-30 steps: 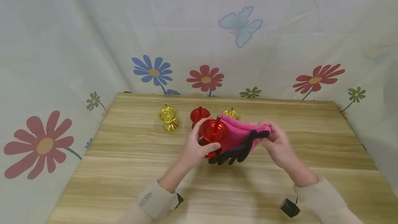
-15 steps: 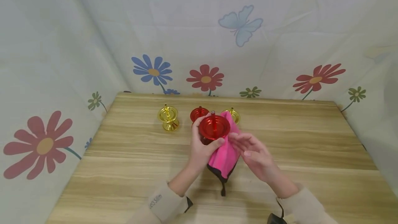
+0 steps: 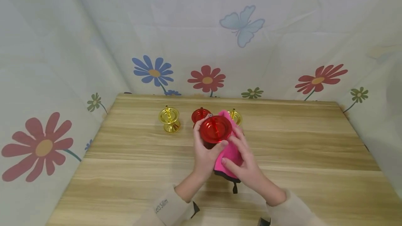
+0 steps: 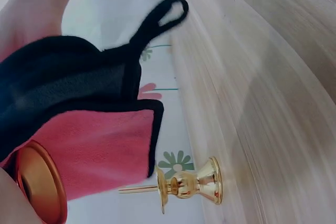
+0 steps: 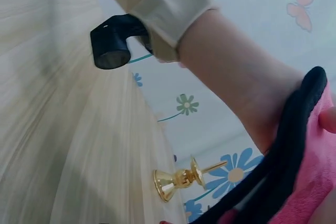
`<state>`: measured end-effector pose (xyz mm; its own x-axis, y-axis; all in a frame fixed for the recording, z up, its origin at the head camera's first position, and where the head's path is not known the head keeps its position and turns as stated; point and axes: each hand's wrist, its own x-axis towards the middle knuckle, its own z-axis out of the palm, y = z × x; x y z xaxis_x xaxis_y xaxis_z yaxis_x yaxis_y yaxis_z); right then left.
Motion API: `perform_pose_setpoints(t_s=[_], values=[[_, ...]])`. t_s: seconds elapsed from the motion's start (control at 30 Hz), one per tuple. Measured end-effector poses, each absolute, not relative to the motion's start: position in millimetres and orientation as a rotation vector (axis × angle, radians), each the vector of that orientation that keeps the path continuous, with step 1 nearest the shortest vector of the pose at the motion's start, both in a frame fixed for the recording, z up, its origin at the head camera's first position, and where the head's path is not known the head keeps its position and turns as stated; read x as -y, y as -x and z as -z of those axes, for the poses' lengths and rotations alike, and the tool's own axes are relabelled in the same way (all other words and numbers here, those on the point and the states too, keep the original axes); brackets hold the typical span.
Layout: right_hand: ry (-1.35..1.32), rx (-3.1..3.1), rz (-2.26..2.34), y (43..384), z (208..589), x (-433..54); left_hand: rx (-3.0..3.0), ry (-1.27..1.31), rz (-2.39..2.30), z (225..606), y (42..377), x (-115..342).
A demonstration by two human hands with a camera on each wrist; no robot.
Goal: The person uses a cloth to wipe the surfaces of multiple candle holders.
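My left hand (image 3: 204, 158) grips a shiny red candle holder (image 3: 220, 132), its round dish tilted up and a thin stem standing in the middle. Against its right side lies a pink cloth (image 3: 231, 152) with a black border and a hanging loop. My right hand (image 3: 251, 168) holds this cloth to the candle holder, thumb in front and fingers on the far right side. In the left wrist view the cloth's dark back (image 4: 79, 85) and pink face show, with the holder's rim (image 4: 44, 187) at lower left. The holder's base is hidden by cloth and hands.
A gold candle holder (image 3: 172, 125) stands upright on the wooden table (image 3: 125, 170) at left. Behind my hands stand a red one (image 3: 199, 114) and another gold one (image 3: 238, 118), both partly hidden. A flowered curtain (image 3: 276, 55) rises behind the table.
The cloth was stretched out to the right, then hung down beside the candle holder. My right hand has moved left, from loosely open beside the cloth to holding it against the candle holder.
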<state>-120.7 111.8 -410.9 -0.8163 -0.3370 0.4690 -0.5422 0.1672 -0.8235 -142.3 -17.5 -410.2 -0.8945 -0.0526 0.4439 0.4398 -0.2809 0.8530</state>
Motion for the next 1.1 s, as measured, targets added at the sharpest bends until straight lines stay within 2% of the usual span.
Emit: perform_pose_setpoints(t_s=[0.33, 0.73, 1.1], values=[[-0.747, 2.287, -1.899, 125, 415, -115, 1.920, 0.527, 2.184, 410, 141, 27], [-1.042, 2.161, -2.066, 134, 407, -138, 2.080, 0.960, 2.425, 400, 151, 46], [-0.925, 2.077, -2.123, 134, 406, -143, 1.690, 0.737, 2.760, 405, 152, 37]])
